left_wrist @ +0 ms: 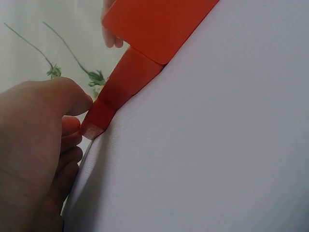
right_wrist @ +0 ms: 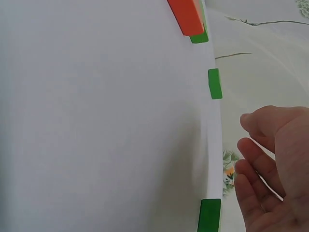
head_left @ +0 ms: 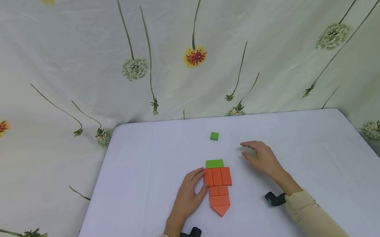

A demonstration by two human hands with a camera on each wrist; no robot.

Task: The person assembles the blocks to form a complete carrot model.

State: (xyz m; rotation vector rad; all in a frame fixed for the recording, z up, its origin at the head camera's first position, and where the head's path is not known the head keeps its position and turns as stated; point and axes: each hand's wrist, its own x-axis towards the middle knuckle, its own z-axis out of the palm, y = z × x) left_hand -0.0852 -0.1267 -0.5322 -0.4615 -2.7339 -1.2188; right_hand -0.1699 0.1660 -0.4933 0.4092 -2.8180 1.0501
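Red blocks (head_left: 217, 177) lie side by side on the white table, with a red rectangle (head_left: 219, 200) and a red triangle (head_left: 221, 210) at the near end. A green rectangular block (head_left: 214, 163) touches their far end. My left hand (head_left: 188, 195) rests at the left of the row, its fingertips and thumb touching the leftmost red block (head_left: 208, 177). To the right, my right hand (head_left: 262, 158) hovers above the table, fingers loosely bent around nothing. Beyond it, farther back, sits a small green block (head_left: 214, 136).
Another green block (right_wrist: 210, 215) shows at the bottom of the right wrist view; I cannot make it out in the head view. A flower-printed cloth (head_left: 173, 85) hangs behind the table (head_left: 139, 157). Both wrists carry black devices (head_left: 191, 236).
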